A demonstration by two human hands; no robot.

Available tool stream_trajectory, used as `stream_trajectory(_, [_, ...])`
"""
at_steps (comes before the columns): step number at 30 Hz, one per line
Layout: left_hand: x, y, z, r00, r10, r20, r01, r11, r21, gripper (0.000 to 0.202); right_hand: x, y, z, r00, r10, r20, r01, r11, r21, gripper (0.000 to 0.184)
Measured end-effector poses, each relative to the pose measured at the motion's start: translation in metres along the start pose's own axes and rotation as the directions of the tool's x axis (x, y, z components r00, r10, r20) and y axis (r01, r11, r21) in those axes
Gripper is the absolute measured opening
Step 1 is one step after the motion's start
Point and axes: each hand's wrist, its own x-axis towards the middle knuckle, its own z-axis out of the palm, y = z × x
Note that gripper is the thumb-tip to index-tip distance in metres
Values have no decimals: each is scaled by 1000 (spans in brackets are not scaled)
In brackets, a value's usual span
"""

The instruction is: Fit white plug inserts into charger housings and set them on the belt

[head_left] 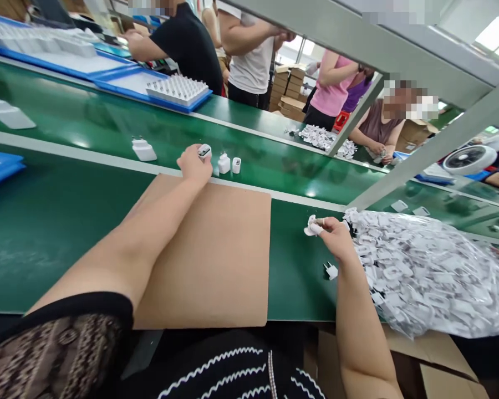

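My left hand (196, 166) reaches over the green belt, its fingers closed round a white charger housing (205, 151) whose dark open end faces up. Just right of it on the belt are a white charger with pins (224, 163) and another small white housing (237, 165). To the left lies one more white charger (143, 149). My right hand (335, 235) pinches a small white plastic plug part (312, 226) above the green table. Below that hand, a loose plug piece with metal pins (331, 271) rests on the table.
A large clear bag of white plug parts (432, 271) bulges at the right. Brown cardboard (233, 249) lies before me. Across the belt are blue trays (149, 88), a parts pile (318, 136) and several people. A grey metal frame post (416, 147) slants across the right.
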Motion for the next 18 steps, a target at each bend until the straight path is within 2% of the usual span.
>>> stream_trajectory(2, [-38,12,-10,990,141,27,-137,984,-116,38,-4,-21,15,997,21,79,-40,968,247,35])
stream_trajectory(3, [-63,20,-16,982,174,79,-157,969,-190,37,-7,-32,23,994,19,111,-53,948,313,37])
stream_trajectory(4, [-90,27,-22,961,210,182,-157,951,-267,35,-9,-42,31,990,13,138,-60,937,344,38])
stream_trajectory(6, [-143,39,-31,853,361,377,-196,891,-410,30,-13,-58,47,983,2,184,-67,934,351,38])
stream_trajectory(7, [-166,43,-35,801,427,419,-228,866,-445,29,-15,-62,56,978,2,209,-77,933,351,38])
stream_trajectory(9, [-201,46,-40,733,496,465,-284,845,-454,26,-19,-64,72,965,21,260,-120,921,371,40])
stream_trajectory(11, [-219,43,-43,701,509,500,-302,846,-439,24,-21,-59,86,955,55,291,-176,896,408,43])
stream_trajectory(13, [-224,37,-42,693,501,519,-281,850,-446,29,-24,-52,97,956,71,285,-195,879,435,48])
stream_trajectory(16, [-220,31,-38,696,487,528,-230,848,-478,42,-27,-45,103,974,21,225,-119,894,432,46])
stream_trajectory(18, [-216,30,-36,687,480,546,-210,850,-483,35,-30,-46,100,982,-46,185,-25,931,365,39])
